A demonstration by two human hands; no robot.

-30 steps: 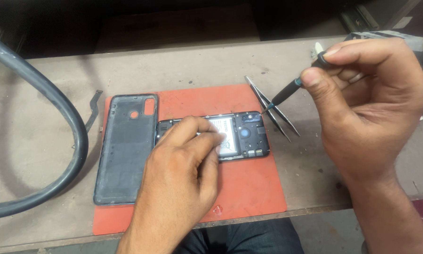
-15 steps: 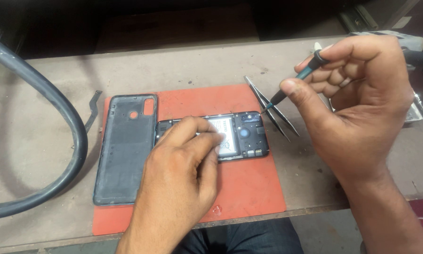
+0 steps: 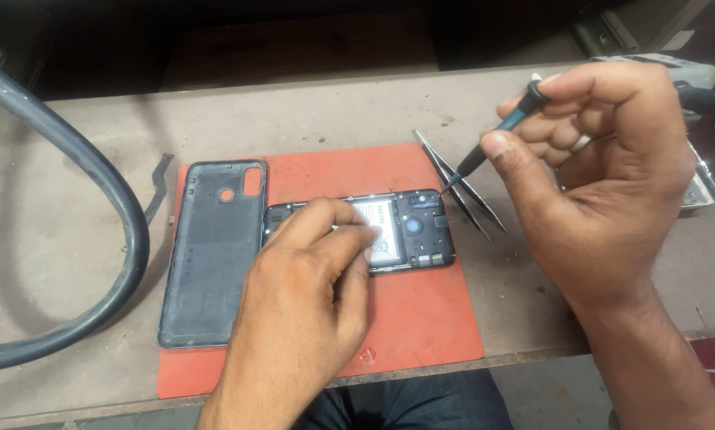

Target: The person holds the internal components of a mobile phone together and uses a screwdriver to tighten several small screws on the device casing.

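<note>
the left hand (image 3: 305, 299) pressed flat on the opened phone (image 3: 405, 231) on the red mat (image 3: 421, 318) while the right hand (image 3: 604, 183) pinched a screwdriver (image 3: 492, 143), whose tip, i judged, needed seating squarely before turning.

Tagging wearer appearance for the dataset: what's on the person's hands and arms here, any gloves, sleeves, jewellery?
Both hands are bare, no gloves. The left hand and its forearm show no sleeve, watch or ring. The right hand also has a bare wrist and forearm, with no sleeve in view; something pale at one finger may be a ring, too small to tell. Nails are short.
</note>
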